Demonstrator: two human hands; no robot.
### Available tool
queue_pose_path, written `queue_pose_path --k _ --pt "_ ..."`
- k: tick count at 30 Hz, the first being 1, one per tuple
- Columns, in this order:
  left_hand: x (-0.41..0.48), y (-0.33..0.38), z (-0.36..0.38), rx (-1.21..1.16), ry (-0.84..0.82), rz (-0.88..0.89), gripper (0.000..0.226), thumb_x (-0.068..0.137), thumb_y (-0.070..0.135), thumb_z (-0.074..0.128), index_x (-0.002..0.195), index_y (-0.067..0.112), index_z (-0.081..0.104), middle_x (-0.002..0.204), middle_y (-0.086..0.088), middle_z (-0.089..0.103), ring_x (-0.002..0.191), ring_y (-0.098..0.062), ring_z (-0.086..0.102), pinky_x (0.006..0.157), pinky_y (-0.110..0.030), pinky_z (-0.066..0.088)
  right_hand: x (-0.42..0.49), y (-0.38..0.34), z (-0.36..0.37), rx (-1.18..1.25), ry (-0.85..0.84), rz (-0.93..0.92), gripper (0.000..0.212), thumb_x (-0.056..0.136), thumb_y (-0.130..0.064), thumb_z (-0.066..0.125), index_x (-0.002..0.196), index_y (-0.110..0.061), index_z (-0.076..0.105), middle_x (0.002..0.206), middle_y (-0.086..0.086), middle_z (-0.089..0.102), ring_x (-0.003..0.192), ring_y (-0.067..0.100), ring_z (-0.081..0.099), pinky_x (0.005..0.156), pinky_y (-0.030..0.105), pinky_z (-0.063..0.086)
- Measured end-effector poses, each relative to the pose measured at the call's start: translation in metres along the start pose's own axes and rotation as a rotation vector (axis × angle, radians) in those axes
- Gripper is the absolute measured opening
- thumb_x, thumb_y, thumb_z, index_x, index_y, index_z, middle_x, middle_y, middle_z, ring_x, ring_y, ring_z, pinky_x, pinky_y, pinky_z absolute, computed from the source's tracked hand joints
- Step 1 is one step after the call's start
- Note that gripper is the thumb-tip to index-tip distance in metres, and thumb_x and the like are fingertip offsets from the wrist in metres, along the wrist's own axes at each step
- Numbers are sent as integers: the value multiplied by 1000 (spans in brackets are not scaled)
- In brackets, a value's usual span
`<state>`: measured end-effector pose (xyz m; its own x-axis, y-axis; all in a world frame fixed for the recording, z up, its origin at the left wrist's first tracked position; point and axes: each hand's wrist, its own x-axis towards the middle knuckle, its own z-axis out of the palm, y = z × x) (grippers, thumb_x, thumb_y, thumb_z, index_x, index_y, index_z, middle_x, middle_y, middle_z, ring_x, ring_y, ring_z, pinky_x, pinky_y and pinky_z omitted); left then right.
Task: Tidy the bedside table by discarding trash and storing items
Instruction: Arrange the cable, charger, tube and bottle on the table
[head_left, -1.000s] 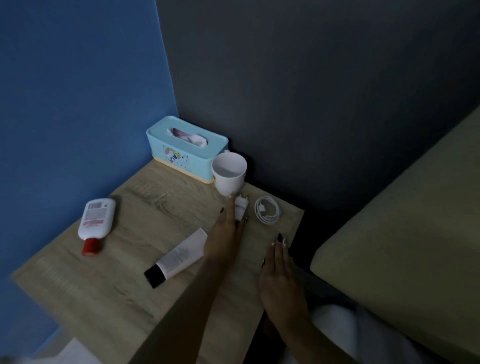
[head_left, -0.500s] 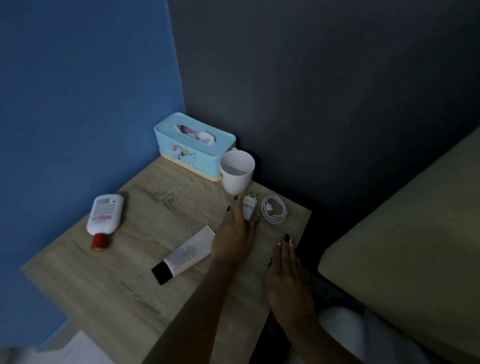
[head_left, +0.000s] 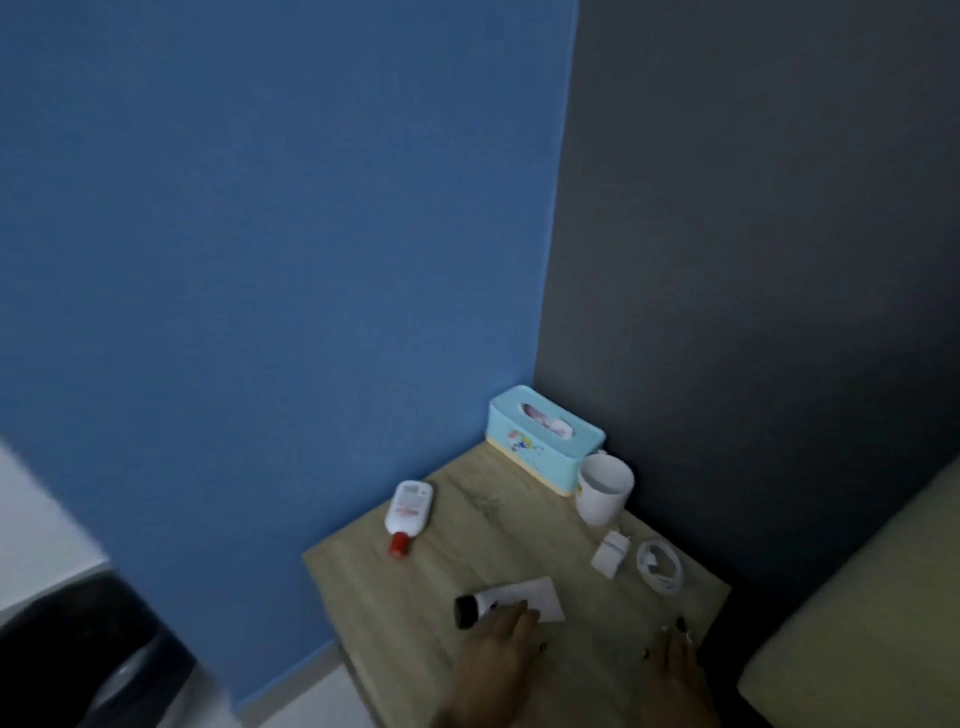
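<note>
On the wooden bedside table (head_left: 483, 540) lie a white tube with a black cap (head_left: 527, 596), a white bottle with a red cap (head_left: 410, 510), a white charger plug (head_left: 612, 557) and a coiled white cable (head_left: 660, 567). A white cup (head_left: 605, 496) stands by a light-blue tissue box (head_left: 540, 441) in the back corner. My left hand (head_left: 498, 654) rests flat with its fingertips on the tube's near side, not wrapped around it. My right hand (head_left: 675, 670) lies flat on the table near its right edge, holding nothing.
A blue wall (head_left: 285, 260) runs along the table's left side and a dark grey wall (head_left: 753, 260) stands behind it. A yellowish bed (head_left: 883, 597) sits close on the right. A dark blurred object (head_left: 93, 649) is on the pale floor at lower left.
My left hand has drawn back from the charger plug to the white tube. The view has swung up and left, and my right hand stays flat near the table's right edge.
</note>
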<state>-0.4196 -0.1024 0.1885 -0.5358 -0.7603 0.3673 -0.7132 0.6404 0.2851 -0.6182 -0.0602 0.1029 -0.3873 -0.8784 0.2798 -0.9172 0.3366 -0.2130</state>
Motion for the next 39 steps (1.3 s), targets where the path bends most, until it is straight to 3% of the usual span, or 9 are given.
queue_pose_path --k 4,9,14,18,23,26,31,35,39 --pt "-43 -17 -40 85 -50 -132 12 75 32 52 75 29 63 70 8 62 62 -12 62 53 -20 46 -5 6 12 -66 -47 54 53 94 -13 25 87 20 66 99 40 64 93 56 63 94 51 41" --pt "-81 -15 -75 31 -76 -269 27 90 31 38 100 23 62 95 3 64 88 -17 61 74 -30 50 -51 -32 -56 -115 -325 -41 28 80 -26 66 94 -4 74 108 19 70 101 34 66 83 41 55" --pt "-87 -19 -92 18 39 -267 32 92 33 34 105 21 61 97 0 64 87 -19 60 72 -32 50 -66 -85 -96 89 -321 -104 31 96 -36 40 112 -18 60 113 2 62 99 18 59 84 31 48" --pt "-75 -44 -96 -12 35 -283 26 96 30 41 113 21 59 108 1 63 95 -17 59 78 -29 48 -34 -138 -105 378 -317 105 36 96 -41 45 121 -15 51 117 9 59 95 19 57 72 30 46" --pt "-16 -96 -91 18 13 -323 29 96 32 44 116 16 57 114 -8 61 94 -28 61 75 -37 50 31 -187 -82 438 -448 496 89 82 -69 49 148 -19 17 144 17 40 123 36 48 93 46 42" --pt "23 -129 -81 49 -65 -377 42 96 34 45 130 10 49 127 -13 56 105 -35 58 83 -43 51 56 -193 -61 525 -472 463 98 74 -70 53 147 -14 21 141 17 44 122 37 48 100 45 41" --pt "77 -173 -52 102 -169 -474 57 95 48 42 140 14 36 143 -14 37 124 -34 41 94 -47 44 93 -199 -33 298 -476 327 75 83 -46 64 140 -10 30 134 15 50 118 33 53 95 40 43" --pt "90 -188 -26 176 -303 -576 72 88 59 45 146 20 25 153 -16 20 128 -38 35 97 -49 41 89 -203 -15 183 -385 228 82 81 -58 61 143 -20 24 143 10 40 126 33 44 96 41 42" --pt "87 -190 -6 244 -307 -618 58 93 45 46 144 23 27 154 -19 19 124 -42 39 95 -49 39 73 -205 -7 125 -436 216 89 80 -64 57 147 -22 16 148 13 33 131 33 38 101 41 40"
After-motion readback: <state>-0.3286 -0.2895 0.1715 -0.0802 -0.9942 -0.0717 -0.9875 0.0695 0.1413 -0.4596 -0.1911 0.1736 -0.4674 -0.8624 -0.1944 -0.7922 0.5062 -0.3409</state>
